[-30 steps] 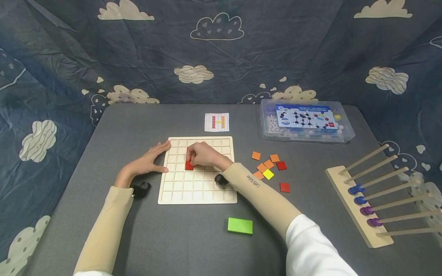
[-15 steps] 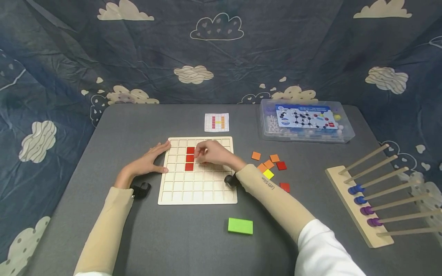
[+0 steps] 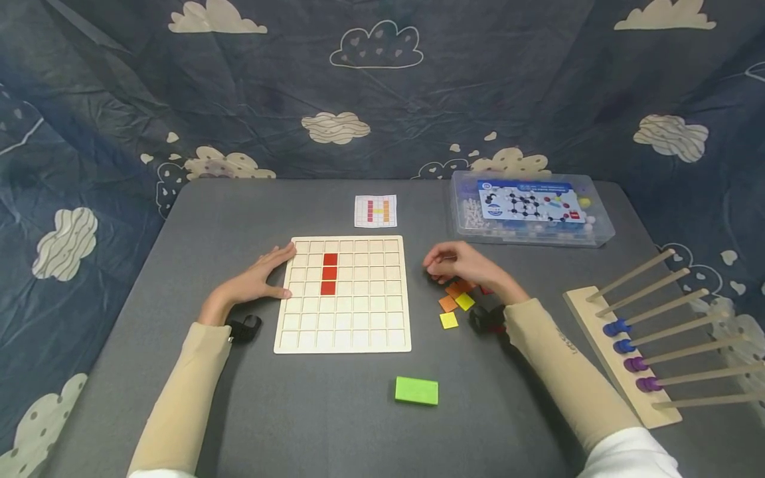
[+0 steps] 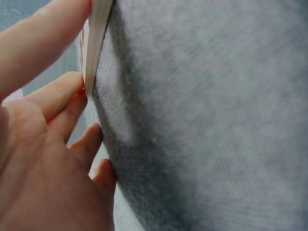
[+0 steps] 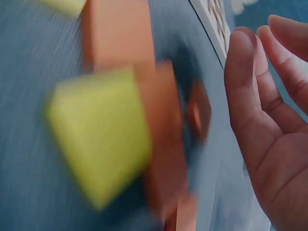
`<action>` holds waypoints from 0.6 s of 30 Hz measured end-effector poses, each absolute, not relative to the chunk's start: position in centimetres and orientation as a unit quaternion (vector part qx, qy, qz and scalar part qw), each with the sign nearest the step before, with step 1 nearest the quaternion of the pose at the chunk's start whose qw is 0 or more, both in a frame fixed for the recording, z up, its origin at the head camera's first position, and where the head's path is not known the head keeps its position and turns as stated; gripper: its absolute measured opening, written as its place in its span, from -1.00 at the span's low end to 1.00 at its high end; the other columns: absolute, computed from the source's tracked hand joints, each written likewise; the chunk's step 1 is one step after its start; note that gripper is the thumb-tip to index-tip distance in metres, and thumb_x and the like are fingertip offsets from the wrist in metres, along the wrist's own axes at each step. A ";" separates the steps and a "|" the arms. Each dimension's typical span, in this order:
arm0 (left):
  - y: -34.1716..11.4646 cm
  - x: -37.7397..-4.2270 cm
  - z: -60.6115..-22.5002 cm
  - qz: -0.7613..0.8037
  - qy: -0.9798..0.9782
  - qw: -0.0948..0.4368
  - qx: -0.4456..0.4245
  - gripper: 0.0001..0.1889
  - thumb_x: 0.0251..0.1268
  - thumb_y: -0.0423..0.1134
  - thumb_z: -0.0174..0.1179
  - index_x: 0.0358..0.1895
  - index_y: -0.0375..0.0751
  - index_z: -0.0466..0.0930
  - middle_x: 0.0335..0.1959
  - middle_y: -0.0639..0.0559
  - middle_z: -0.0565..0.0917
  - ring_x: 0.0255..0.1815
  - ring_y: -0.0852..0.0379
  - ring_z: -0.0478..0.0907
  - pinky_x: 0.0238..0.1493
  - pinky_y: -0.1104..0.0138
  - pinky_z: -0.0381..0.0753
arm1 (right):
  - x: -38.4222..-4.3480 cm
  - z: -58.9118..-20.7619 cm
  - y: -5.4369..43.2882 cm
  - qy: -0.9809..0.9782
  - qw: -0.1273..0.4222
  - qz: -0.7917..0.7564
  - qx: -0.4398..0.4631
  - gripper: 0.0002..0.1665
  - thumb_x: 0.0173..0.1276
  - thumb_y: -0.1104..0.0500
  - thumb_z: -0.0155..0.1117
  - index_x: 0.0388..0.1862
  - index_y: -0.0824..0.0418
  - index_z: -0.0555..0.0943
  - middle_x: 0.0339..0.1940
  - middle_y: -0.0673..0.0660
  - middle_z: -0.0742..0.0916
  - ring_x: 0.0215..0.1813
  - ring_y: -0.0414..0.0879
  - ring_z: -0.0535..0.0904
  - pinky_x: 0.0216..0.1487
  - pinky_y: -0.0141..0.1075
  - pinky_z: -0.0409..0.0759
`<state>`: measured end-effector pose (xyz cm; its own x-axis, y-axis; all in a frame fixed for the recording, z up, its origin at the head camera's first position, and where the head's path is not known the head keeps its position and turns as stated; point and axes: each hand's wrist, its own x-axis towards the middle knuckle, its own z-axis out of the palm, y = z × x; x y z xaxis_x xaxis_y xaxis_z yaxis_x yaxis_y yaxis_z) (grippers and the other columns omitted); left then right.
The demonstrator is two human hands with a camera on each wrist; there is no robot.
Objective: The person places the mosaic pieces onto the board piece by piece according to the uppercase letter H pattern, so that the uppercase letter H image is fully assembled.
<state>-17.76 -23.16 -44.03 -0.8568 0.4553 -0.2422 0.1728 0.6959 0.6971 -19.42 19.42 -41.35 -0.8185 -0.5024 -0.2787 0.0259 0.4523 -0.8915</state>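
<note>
My left hand (image 3: 257,275) spreads its straight fingers and thumb along the left edge of a wooden grid board (image 3: 352,332); in the left wrist view the fingertips meet the board's edge (image 4: 98,43). Three red square tiles (image 3: 329,273) lie in a column in the board's cells. To the right of the board, my right hand (image 3: 463,262) hovers over loose tiles with its fingers loosely bent. No tile shows between thumb and fingers in the right wrist view. Under and beside this hand are orange tiles (image 5: 161,115) and yellow tiles (image 5: 98,134); the hand hides some of the pile.
A pattern card (image 3: 375,211) lies behind the board. At the back right stands a clear plastic case (image 3: 532,209). A wooden peg rack (image 3: 621,358) with blue and purple beads is at the right. A green block (image 3: 416,391) lies in front of the board.
My right hand has let go of the third red tile on the board and moved right to the loose tiles. A yellow tile there has come into sight. The left hand has stayed put.
</note>
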 end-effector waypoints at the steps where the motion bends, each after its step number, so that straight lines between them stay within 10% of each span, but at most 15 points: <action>1: -23.2 -17.8 -44.0 0.347 0.899 0.203 0.175 0.03 0.07 -0.16 0.41 0.51 -0.30 -0.08 0.54 -0.20 -0.15 0.52 -0.21 -0.39 0.39 -0.18 -0.38 | -19.2 -41.2 20.4 0.810 0.262 -0.506 -0.138 -0.73 0.37 0.23 0.21 -0.09 0.44 0.57 -0.28 0.29 0.65 -0.30 0.04 0.60 -0.23 -0.14 0.66; 18: -23.2 -17.8 -44.2 0.349 0.898 0.201 0.178 0.02 0.07 -0.14 0.42 0.51 -0.32 -0.07 0.54 -0.22 -0.13 0.51 -0.23 -0.38 0.38 -0.19 -0.39 | -15.3 -40.7 28.9 0.827 0.241 -0.504 -0.062 -0.59 0.38 0.15 0.22 0.05 0.44 0.50 -0.03 0.33 0.63 -0.14 -0.04 0.60 -0.05 -0.18 0.62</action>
<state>-17.82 -23.17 -44.21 -0.8559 0.4604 -0.2355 0.1800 0.6922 0.6989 -15.26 28.91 -40.74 -0.8761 -0.3461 -0.3357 0.1396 0.4844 -0.8636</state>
